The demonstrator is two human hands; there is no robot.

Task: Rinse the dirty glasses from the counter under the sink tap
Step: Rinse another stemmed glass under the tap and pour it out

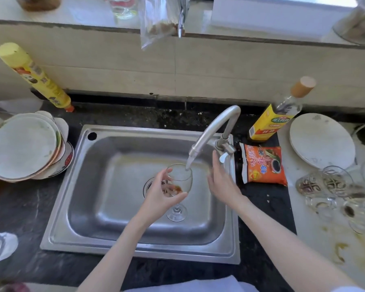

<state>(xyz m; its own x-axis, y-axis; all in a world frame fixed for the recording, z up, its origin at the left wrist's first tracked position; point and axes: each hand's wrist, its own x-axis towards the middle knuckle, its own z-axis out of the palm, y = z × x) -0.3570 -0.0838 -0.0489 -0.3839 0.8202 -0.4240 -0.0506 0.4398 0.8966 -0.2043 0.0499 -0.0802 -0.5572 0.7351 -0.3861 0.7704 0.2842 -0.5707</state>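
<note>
Brushed steel sink (pixel 57 218), clear glass goblet (pixel 182 182).

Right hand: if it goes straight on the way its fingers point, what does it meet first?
Probably the white tap handle at the base of the curved steel tap; the right hand, fingers straight, points at it, though depth is unclear.

A home kitchen is shown: a stainless steel sink (pixel 122 207) with a curved tap (pixel 214 127) is set into a dark stone desk (pixel 25 218), flanked by stacked dirty plates (pixel 23 146), a cooking-oil bottle (pixel 270 121), a seasoning packet (pixel 263 164) and used glasses (pixel 333 186).
</note>
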